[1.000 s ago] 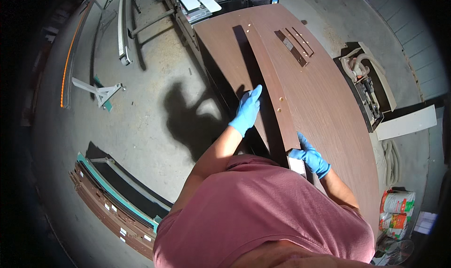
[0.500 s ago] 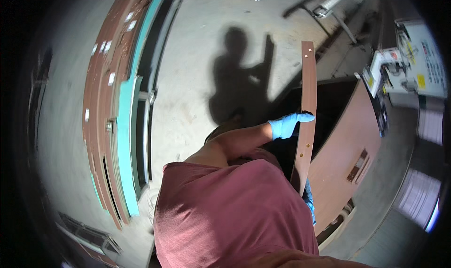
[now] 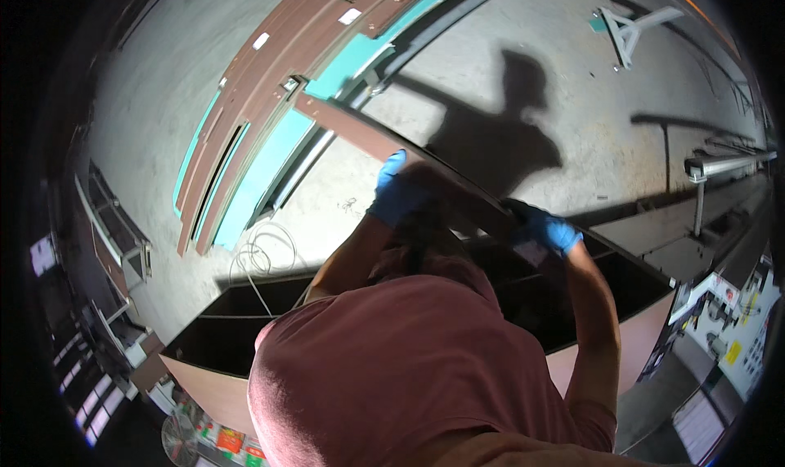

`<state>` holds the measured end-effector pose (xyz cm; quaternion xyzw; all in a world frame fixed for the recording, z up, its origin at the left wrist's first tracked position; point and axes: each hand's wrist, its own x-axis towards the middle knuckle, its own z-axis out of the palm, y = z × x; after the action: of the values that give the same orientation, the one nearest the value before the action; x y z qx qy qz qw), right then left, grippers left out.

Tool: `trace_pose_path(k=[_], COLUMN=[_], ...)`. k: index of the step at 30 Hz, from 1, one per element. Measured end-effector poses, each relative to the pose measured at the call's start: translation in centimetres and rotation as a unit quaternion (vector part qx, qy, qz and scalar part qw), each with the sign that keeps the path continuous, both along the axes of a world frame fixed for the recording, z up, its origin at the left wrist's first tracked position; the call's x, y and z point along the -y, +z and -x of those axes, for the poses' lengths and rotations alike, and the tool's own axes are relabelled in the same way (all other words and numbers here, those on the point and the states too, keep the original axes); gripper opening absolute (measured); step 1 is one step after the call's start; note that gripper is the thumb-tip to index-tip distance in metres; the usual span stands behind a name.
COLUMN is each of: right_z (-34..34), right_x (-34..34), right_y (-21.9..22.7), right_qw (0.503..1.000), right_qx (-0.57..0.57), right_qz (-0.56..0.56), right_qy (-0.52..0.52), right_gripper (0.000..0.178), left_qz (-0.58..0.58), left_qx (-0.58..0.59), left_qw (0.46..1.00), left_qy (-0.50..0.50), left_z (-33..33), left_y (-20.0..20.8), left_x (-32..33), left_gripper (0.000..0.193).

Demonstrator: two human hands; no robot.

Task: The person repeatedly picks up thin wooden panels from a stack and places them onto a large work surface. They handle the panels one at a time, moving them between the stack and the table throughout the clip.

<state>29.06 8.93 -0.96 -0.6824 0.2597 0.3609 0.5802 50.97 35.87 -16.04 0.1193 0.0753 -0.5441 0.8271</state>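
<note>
A long, narrow brown strip (image 3: 352,132) with a raised edge slants across in front of my body, from upper left down to the right. My left hand (image 3: 394,190), in a blue glove, grips it from the near side with the thumb up against its face. Near its right end, my right hand (image 3: 549,228), in a blue and dark glove, is closed round the strip. The far left end of the strip overlaps a pile of brown and teal long profiles (image 3: 282,54) in view; whether it touches them I cannot tell.
Around my waist is a large open brown box-like frame (image 3: 217,389) with a dark interior. A coiled thin cable (image 3: 266,250) lies left on the concrete floor. To the right stand a white metal bracket (image 3: 628,33), a metal stand (image 3: 728,166) and a white control panel (image 3: 740,336).
My view has turned left. The strip has swung from pointing away to slanting toward the pile at upper left. My right hand, mostly hidden before, now shows at the strip's right end.
</note>
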Motion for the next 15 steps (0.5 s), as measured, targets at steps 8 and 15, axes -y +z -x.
trace_pose_path(k=[8,15], right_z=[-26.4,-48.2], right_x=[-5.9,-17.2], right_y=[-3.9,-12.4], right_qw=[0.972,0.843], right_qx=[-0.019,-0.011], right_qz=[-0.018,0.086], right_qy=[0.233,0.531], right_gripper=[0.07,0.103], left_qz=[-0.275,-0.294], left_qx=[-0.071,-0.111], left_qw=[0.914,0.841], left_qy=[0.289,0.441], left_z=[-9.3,-16.7], left_y=[1.1,-9.2], left_x=[-11.3,-24.7], left_gripper=[0.07,0.064])
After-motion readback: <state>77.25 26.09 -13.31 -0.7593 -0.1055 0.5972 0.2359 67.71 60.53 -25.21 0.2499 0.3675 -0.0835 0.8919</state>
